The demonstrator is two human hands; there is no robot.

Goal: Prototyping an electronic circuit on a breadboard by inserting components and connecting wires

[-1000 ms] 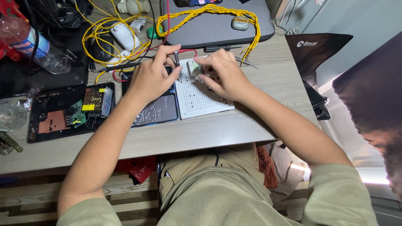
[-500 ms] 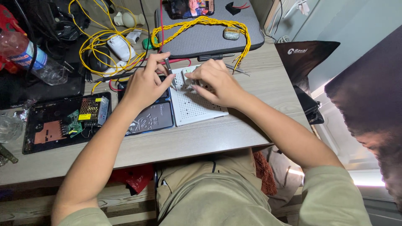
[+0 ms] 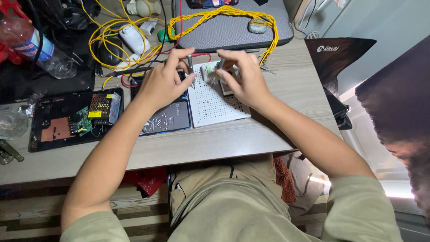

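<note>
1. The left hand (image 3: 163, 83) was pinched shut on a slim dark probe (image 3: 190, 65), thumb and forefinger holding it upright over the far left corner of the white perforated board (image 3: 215, 105).
2. The right hand (image 3: 244, 80) was curled over the far edge of the same board, fingertips closed on a second thin probe (image 3: 221, 64) beside a small pale green component (image 3: 208, 70).
3. The board lay flat on the wooden tabletop (image 3: 201, 143), directly before the person, its left edge touching a dark tablet-like slab (image 3: 168, 118).
4. Left of that slab sat an opened black casing (image 3: 74, 118) with a green circuit board inside.
5. Farther back, a yellow twisted cable (image 3: 224, 13) looped across a grey closed laptop (image 3: 228, 29).
6. A clear plastic bottle (image 3: 38, 49) lay at the far left, well apart from both hands.
</note>
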